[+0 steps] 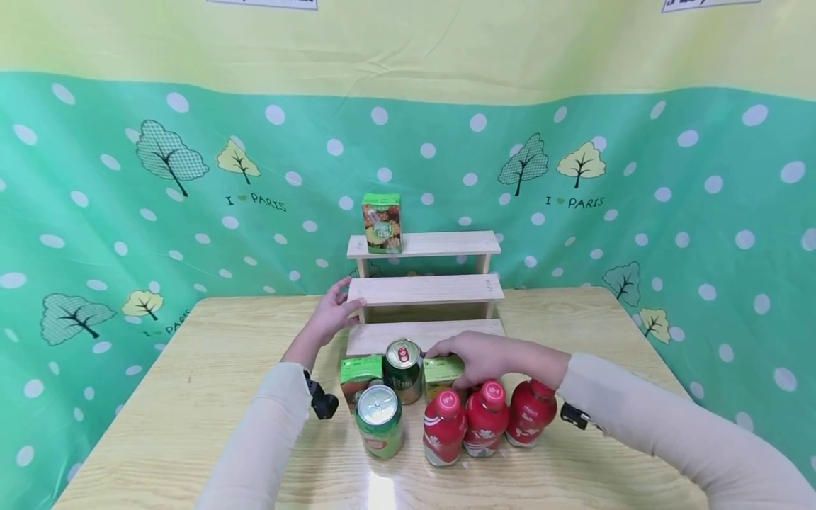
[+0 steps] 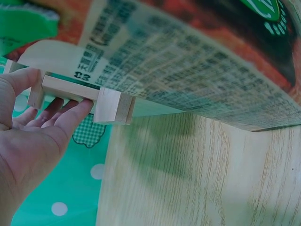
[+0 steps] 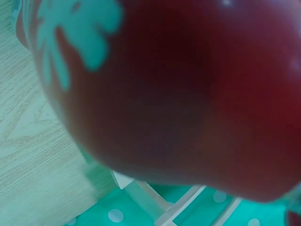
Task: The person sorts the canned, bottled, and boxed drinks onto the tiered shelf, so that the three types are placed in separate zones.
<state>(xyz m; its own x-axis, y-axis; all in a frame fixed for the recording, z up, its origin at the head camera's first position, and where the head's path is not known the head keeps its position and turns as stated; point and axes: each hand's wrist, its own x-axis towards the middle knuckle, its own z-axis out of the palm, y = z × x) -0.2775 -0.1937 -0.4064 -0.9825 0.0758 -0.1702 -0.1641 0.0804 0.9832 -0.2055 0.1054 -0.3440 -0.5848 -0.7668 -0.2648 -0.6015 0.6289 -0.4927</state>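
Left hand on the rack, right hand on a green-topped box

Left hand (image 1: 333, 312): at the left end of the middle board of a three-step wooden rack (image 1: 427, 289). Left wrist view shows the thumb on one side of the wood and fingers on the other, gripping it.

Right hand (image 1: 487, 355): reaches over the red bottles; thumb and fingers pinch the top of the green-topped box (image 1: 441, 368) in front of the rack's lowest board. Base of this box hidden by the bottles; cannot tell whether it touches the tabletop (image 1: 210, 397). Right wrist view mostly blocked by red plastic.

Nearby: dark can (image 1: 404, 375) just left of the pinched box; left box (image 1: 360, 368) beside that can; light green can (image 1: 380, 425) in front of both. Three red bottles (image 1: 486, 425) stand upright in a row at right front. Upper box (image 1: 382, 223) upright on the top board, left end. Dotted green curtain (image 1: 223, 234) behind.
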